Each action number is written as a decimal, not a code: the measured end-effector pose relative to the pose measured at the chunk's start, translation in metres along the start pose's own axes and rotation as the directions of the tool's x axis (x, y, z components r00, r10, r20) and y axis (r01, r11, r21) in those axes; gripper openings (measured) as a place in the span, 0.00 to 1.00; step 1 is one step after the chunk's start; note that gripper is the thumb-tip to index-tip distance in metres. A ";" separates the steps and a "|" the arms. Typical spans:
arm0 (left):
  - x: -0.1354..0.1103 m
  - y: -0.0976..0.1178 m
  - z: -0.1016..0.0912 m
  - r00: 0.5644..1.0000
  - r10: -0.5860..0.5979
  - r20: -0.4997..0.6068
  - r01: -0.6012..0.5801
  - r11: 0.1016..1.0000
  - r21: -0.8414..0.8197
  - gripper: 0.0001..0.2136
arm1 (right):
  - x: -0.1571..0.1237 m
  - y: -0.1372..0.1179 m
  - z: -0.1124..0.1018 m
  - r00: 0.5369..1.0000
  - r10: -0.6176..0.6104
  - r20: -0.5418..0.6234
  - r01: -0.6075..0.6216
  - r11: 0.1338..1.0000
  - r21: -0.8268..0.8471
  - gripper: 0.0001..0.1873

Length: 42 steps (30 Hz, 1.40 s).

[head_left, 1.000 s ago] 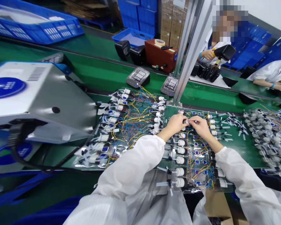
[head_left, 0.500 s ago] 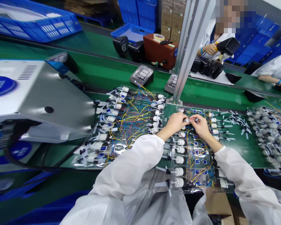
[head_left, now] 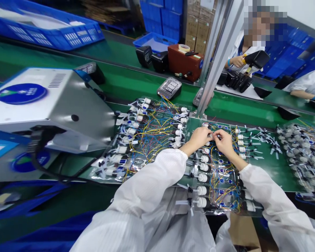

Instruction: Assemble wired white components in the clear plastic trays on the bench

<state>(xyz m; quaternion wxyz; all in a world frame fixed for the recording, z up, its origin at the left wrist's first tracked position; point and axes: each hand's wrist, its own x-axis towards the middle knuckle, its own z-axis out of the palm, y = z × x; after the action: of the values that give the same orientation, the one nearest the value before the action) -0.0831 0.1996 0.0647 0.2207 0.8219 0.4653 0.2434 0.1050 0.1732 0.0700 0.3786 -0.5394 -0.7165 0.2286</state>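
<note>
The left hand (head_left: 196, 139) and right hand (head_left: 224, 142) meet low over a white fitting (head_left: 211, 135), the fingers of both pinched closed around it; the fingertips hide most of it, so how firmly it is held is hard to tell. The fitting sits at the top of a batch of wired white units (head_left: 202, 178) in clear bags, spread on a green belt (head_left: 115, 78), with red, blue and yellow wires (head_left: 157, 136) tangled across them. Each bag carries a small blue label (head_left: 221, 170), too small to read.

A grey monitor (head_left: 169, 88) stands beyond, its display showing only segmented 8s. A silver machine (head_left: 78, 108) at left has a round blue logo (head_left: 21, 93) whose lettering is unreadable. Further off are blue crates (head_left: 46, 35), cardboard boxes (head_left: 196, 29) and a red case (head_left: 183, 61) with a tape roll (head_left: 184, 47) on top. A co-worker's hand (head_left: 236, 62) grips a black device (head_left: 256, 59).

Compared with half a second ago, the whole view sits further right and the logo shows in full, while the hands have barely moved.
</note>
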 end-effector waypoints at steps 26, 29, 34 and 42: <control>-0.002 0.001 -0.001 1.000 0.008 0.005 -0.009 1.000 0.015 0.12 | 0.037 -0.006 -0.031 0.943 -0.081 0.322 0.126 0.984 -0.122 0.05; -0.001 0.001 -0.001 1.000 0.008 -0.008 -0.008 1.000 0.021 0.13 | 0.037 -0.006 -0.033 0.950 -0.104 0.294 0.147 0.981 -0.127 0.05; 0.000 0.001 0.000 1.000 0.004 0.002 -0.004 1.000 0.013 0.12 | 0.033 -0.006 -0.024 0.953 -0.117 0.280 0.158 0.979 -0.129 0.06; -0.003 0.004 -0.004 1.000 -0.002 0.000 0.002 0.997 -0.081 0.09 | 0.025 -0.004 -0.015 0.960 -0.101 0.259 0.130 0.987 -0.097 0.07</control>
<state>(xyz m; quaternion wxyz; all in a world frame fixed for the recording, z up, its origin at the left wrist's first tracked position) -0.0841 0.1952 0.0691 0.2542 0.8119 0.4556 0.2620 0.1108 0.1948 0.0896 0.2655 -0.4834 -0.8011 0.2324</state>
